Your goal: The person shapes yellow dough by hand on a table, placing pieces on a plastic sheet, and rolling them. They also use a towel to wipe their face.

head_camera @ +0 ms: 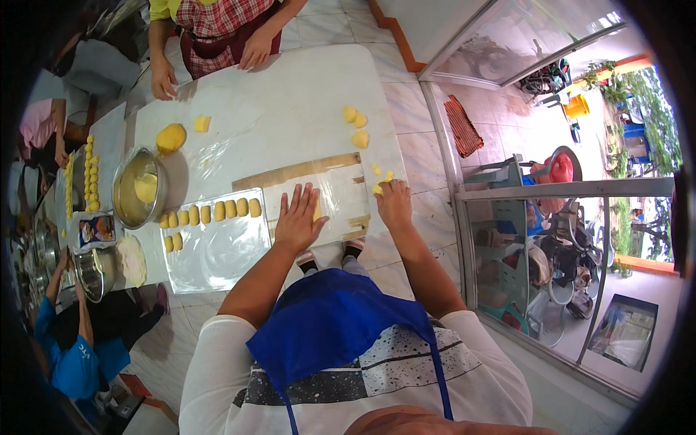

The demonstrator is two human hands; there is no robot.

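My left hand (298,218) lies flat, fingers spread, on a plastic-covered part of the white table (304,81). A piece of yellow dough (317,209) shows beside its fingers, partly hidden under the hand. At the table's right edge my right hand (393,202) has its fingertips down on small yellow dough pieces (378,188); whether it grips one is hidden. Left of my left hand, a shiny metal baking tray (217,266) bears several small dough rolls (219,211) in a row. Several dough lumps (359,139) rest farther back on the right.
A metal bowl (120,187) with dough inside, a large dough ball (171,138) and a dough block (202,124) are at the left. A person in a checked apron (209,32) stands across the table. Another person in a blue shirt (70,370) works at lower left, near a second bowl (100,274).
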